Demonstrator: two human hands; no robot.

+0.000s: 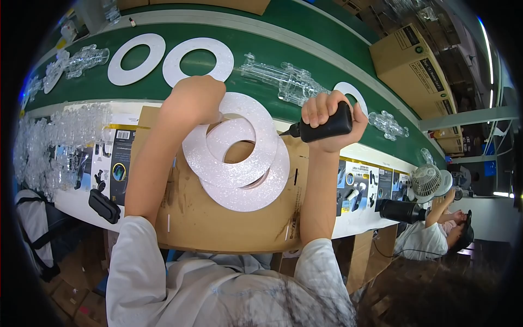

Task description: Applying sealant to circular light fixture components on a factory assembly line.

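Note:
My left hand is closed at the far left edge of a white speckled flat ring; its fingertips are partly hidden. That ring overlaps a second white ring, which shows below and through its hole. Both are over a brown cardboard sheet in front of me. My right hand is wrapped round a black squeeze bottle. The bottle's narrow nozzle points left, toward the rings, and stands apart from them.
On the green belt beyond lie more white rings and clear plastic parts. Clear parts crowd the left. To the right are a black bottle, a small fan and a co-worker.

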